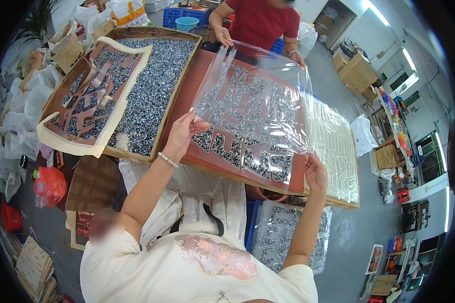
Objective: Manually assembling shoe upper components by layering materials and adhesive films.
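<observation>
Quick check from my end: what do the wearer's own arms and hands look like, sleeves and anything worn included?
The left hand and right hand are ungloved. A bracelet of pale round beads circles the left wrist; nothing shows on the right. The left sleeve and right sleeve are short and cream-white. No cables show on either arm.

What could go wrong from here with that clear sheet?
The clear film is held by the left hand, right hand and a co-worker's hands; uneven pulling might skew or crease it, and folds already show near the co-worker.

The film lies partly over the dark granule pattern, so dragging it might disturb any loose pieces.

Glare on the film could hide wrinkles or misplaced granules.
</observation>
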{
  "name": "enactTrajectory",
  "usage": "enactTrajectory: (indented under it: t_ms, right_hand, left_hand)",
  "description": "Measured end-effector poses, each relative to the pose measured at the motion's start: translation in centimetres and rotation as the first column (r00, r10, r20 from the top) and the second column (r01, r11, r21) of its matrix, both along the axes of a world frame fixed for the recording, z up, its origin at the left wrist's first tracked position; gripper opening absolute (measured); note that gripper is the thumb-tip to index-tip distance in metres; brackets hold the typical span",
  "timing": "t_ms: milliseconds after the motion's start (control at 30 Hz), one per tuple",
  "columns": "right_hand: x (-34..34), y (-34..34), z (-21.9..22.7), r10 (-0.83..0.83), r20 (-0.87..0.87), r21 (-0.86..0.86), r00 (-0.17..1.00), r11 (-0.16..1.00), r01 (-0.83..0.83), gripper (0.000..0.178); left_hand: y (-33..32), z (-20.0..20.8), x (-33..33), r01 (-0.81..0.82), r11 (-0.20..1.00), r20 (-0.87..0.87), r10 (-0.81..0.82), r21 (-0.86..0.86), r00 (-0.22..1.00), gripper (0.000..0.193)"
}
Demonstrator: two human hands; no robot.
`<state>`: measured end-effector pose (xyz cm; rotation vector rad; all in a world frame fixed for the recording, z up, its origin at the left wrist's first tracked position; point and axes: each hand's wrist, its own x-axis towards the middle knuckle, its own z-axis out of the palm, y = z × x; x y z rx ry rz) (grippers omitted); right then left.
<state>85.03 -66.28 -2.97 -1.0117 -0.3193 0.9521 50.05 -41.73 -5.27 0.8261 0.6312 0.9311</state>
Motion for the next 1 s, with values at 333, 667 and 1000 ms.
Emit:
enactTrajectory:
  t_ms: [333, 667, 1000]
  right_hand:
    - [-2.6, -0.5, 0.4, -0.020, -0.061, 0.042, 0.998, 0.999, 0.022, 0.044]
    - [-5.0, 0.5, 3.6, -0.205, 0.186, -0.069, 0.961, 0.973, 0.221, 0.042]
    - [-6.3, -2.1, 2.0, -0.235, 0.535, -0.142, 0.812, 0.922, 0.360, 0.030]
  left_hand:
    - [0.9, 0.9, -1.2, -0.002, 0.998, -0.061, 0.005, 0.057, 0.998, 0.031]
    - [-3.0, 0.4, -3.6, 0.110, 0.990, -0.193, -0.092, 0.088, 0.977, 0.037]
    - [-3.7, 0.6, -5.8, 0.121, 0.984, -0.213, -0.092, 0.130, 0.973, 0.041]
